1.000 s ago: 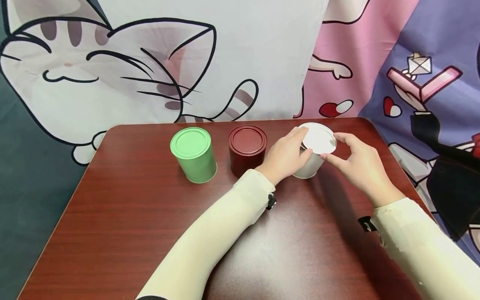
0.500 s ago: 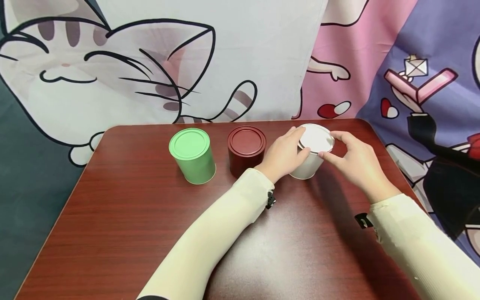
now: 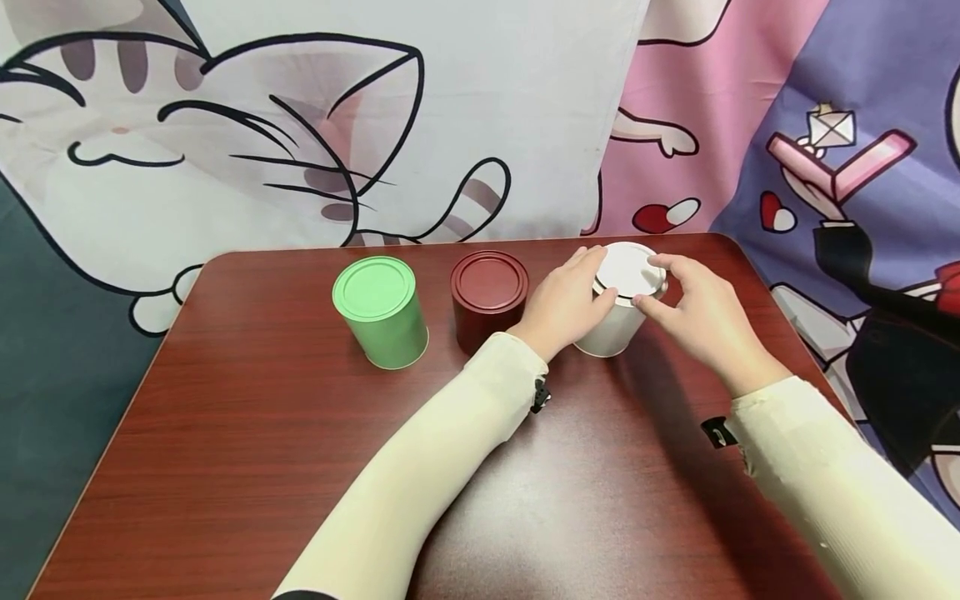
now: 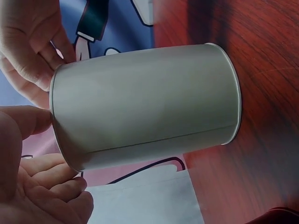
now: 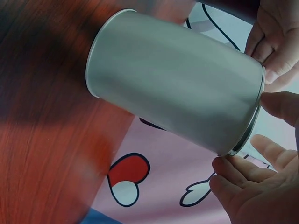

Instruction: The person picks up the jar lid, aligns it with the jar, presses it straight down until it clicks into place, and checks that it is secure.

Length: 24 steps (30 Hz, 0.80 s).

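Note:
A white tin can [image 3: 611, 333] stands upright on the table at the right of the head view, with a white lid [image 3: 628, 265] on top. The lid sits slightly tilted; a dark gap shows under its edge in the right wrist view. My left hand [image 3: 566, 304] grips the top rim from the left, thumb in front and fingers behind. From the right, my right hand [image 3: 708, 317] pinches the lid's edge between thumb and fingers. Both thumbs meet the rim in the wrist views, where the can's plain side wall [image 4: 140, 98] fills the middle.
A dark red can [image 3: 489, 292] with its lid on stands just left of my left hand. Further left is a green can [image 3: 382, 317], also lidded. The brown wooden table [image 3: 247, 433] ends at a back edge before a cartoon-printed cloth [image 3: 525, 100].
The right hand has moved slightly left and its fingers reach further over the lid. The lid's right edge now shows a gap above the can. The left hand keeps its hold.

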{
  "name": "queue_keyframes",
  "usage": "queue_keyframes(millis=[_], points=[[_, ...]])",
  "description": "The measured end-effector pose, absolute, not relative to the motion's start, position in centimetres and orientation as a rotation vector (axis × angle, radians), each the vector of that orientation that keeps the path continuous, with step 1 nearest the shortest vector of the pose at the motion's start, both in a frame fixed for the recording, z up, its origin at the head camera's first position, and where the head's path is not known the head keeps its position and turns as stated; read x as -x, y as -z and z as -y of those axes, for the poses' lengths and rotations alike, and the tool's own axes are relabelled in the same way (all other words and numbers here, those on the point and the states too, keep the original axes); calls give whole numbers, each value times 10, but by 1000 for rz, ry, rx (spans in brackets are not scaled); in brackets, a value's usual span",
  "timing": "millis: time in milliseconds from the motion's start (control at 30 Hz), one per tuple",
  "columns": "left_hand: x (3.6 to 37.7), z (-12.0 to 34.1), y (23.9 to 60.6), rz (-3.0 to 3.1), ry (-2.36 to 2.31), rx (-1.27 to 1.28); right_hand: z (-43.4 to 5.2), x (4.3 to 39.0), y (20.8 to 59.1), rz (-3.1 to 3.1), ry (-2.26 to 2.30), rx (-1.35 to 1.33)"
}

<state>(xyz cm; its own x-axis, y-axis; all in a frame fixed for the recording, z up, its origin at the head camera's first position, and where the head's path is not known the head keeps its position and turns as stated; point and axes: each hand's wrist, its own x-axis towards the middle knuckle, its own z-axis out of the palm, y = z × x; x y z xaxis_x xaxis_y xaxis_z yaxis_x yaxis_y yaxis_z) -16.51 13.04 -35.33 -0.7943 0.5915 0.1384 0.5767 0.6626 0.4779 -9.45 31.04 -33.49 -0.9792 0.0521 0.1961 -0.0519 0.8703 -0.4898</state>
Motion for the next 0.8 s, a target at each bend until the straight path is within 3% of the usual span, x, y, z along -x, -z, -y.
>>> queue_keyframes(millis=[800], points=[[167, -128, 365, -2934, -789, -1087, -312, 97, 336, 2878, -732, 1]])
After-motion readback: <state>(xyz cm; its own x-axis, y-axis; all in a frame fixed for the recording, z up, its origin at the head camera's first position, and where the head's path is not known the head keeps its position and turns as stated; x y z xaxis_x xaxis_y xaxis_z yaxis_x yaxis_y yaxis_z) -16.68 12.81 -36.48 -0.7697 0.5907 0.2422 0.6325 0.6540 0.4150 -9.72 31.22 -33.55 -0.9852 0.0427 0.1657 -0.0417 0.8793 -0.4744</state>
